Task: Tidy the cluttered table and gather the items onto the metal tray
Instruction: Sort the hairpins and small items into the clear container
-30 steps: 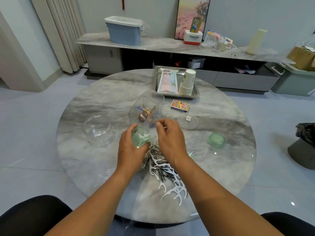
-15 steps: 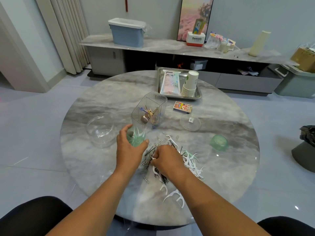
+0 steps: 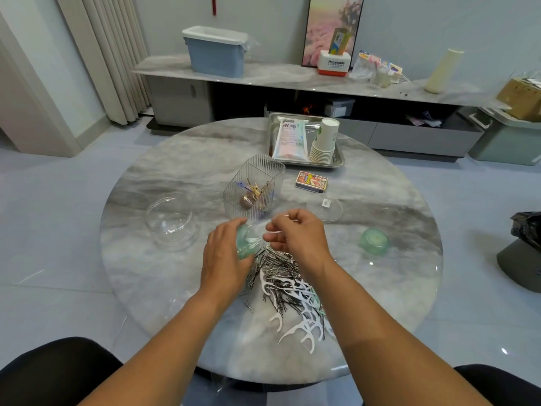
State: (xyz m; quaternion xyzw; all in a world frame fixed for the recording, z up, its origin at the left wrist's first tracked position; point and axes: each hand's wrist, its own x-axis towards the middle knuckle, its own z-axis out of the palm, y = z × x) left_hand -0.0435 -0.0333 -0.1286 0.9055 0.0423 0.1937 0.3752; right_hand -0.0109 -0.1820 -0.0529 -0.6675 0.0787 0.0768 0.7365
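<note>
only thing I can actually read is "Panasonic" in dark letters on the white and red box (image 3: 334, 64) on the long sideboard; the white pouch (image 3: 289, 138) in the metal tray has big dark characters but they're too blurry to make out

Sitting on the round table (image 3: 164, 183) are one metal tray (image 3: 339, 161), one stack of paper cups (image 3: 323, 142), one flat packet (image 3: 289, 139), one ribbed clear basket (image 3: 257, 183), one card box (image 3: 311, 181), two green cups (image 3: 374, 241) — and floss picks (image 3: 295, 329) and hairpins (image 3: 278, 265) too many to count.
</note>
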